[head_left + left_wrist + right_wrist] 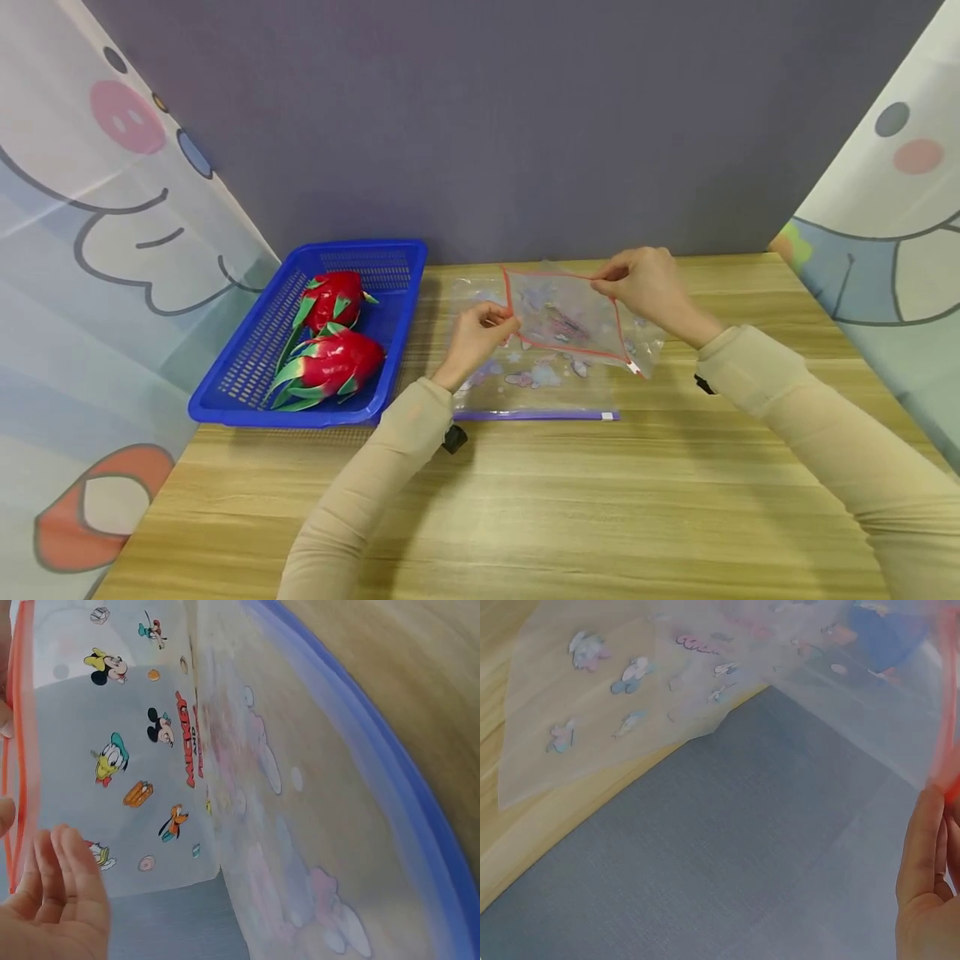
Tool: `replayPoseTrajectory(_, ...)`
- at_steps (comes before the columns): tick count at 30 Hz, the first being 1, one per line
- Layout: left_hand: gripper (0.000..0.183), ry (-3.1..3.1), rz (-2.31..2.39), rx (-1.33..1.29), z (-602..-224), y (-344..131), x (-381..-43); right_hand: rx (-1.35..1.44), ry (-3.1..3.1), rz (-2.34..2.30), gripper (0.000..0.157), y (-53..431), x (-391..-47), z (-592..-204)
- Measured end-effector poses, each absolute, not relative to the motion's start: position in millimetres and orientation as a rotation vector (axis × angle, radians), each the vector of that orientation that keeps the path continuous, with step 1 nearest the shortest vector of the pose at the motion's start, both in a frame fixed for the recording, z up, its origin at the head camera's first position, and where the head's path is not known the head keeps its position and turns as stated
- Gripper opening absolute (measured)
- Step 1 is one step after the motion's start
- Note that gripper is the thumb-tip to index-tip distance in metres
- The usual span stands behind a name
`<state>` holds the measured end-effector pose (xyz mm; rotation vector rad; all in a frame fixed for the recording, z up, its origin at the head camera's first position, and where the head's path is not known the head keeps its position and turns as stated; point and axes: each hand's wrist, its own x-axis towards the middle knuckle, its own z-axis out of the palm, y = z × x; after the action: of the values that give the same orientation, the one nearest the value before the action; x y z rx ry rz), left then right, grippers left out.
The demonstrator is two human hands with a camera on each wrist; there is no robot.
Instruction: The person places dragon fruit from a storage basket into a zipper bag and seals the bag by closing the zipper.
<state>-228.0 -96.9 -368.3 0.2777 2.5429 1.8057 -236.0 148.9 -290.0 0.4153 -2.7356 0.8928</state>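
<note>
A clear zip bag with a red zipper (572, 351) is held up between both hands, its mouth spread wide; cartoon prints (111, 759) show on its plastic in the left wrist view. My left hand (474, 336) pinches the red edge at the left. On the far right side of the mouth, the thumb and fingers of my right hand (651, 287) grip the same red edge. A white slider (635, 367) sits at its near right corner. Below it, a second clear bag with a blue-purple zipper (532, 415) lies flat on the table.
Left of the bags stands a blue plastic basket (197, 407) holding two red dragon fruits (347, 360) with green leaf tips. A grey panel (480, 125) closes off the back of the wooden table (570, 508). Printed curtains (45, 317) hang on both sides.
</note>
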Motion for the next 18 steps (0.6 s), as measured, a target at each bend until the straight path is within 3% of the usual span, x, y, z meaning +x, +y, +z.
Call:
replayPoseTrajectory(8, 0.019, 2.651, 1.439, 0.362, -363.0, -104.8, -210.7, 0.455, -2.701, 0.875, 0.008, 146.4, -234.8, -294.7)
replayPoseTrajectory(18, 0.015, 2.719, 1.438, 0.442, -345.7, -121.6, -175.6, 0.505, -2.703, 0.881, 0.009, 147.1, -230.5, -297.4)
